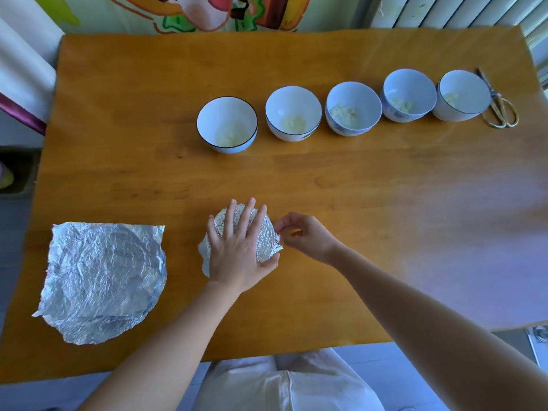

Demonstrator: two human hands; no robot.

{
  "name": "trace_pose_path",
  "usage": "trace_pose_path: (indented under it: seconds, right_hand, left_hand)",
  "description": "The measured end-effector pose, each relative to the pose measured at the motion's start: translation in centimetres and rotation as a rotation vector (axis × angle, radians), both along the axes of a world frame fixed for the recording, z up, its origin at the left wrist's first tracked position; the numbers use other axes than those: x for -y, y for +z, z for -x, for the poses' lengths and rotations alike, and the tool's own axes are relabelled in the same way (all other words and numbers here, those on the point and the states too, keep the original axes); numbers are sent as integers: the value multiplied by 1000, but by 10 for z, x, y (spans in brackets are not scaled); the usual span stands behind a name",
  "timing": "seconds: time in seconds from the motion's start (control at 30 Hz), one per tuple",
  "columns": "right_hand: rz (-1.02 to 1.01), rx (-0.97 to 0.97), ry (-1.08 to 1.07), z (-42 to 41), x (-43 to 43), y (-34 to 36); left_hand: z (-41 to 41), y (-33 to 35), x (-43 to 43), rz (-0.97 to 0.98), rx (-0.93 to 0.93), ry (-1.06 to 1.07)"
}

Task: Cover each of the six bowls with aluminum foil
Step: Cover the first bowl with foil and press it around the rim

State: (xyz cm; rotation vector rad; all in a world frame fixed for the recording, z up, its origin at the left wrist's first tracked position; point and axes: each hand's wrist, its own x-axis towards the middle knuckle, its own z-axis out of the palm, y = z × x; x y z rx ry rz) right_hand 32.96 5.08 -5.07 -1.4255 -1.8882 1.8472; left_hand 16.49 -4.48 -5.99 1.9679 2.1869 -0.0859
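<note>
From the head camera, the work sits at the middle of the table's (355, 188) near edge. There the left hand (237, 247) lies flat with fingers spread wide on top of a foil cover (266, 238), pressing rather than gripping it. This is probably to stop the sheet, and the bowl hidden beneath it, from sliding while the edge is worked. The right hand (305, 235) is at the cover's right side and pinches its rim between thumb and forefinger, the other fingers curled in. I judge it is folding the loose margin down against the bowl's wall.

The cover is crinkled and dull silver, domed to a round shape. A ragged flap sticks out at its near-left side, so this wrap does not look finished.

Near the near-left corner lie spare foil sheets (103, 280), wrinkled and rough-cut, within easy reach of the left hand.

A row of five open bowls (363, 96) runs from the table's middle toward the far-right corner. Each is white inside with a little pale food at the bottom, and none is covered. Gold-handled scissors (501, 111) lie just beyond the last bowl, at the right edge.
</note>
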Motion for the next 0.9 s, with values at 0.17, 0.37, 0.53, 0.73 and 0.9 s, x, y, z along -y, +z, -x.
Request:
trace_pose_path:
  seconds: [0.17, 0.37, 0.53, 0.73, 0.9]
  right_hand:
    - [-134, 14, -48, 2, 4, -5]
    - [-170, 3, -56, 5, 4, -8]
    - [-144, -14, -90, 8, 5, -12]
    - [-105, -15, -90, 11, 4, -13]
    - [-69, 0, -175, 13, 10, -14]
  left_hand:
    - [-1, -1, 0, -6, -8, 5]
    - [-1, -1, -1, -2, -18, 1]
    - [-1, -2, -1, 8, -17, -5]
    - [0, 0, -1, -10, 19, -3]
    - [-1, -2, -2, 2, -6, 5]
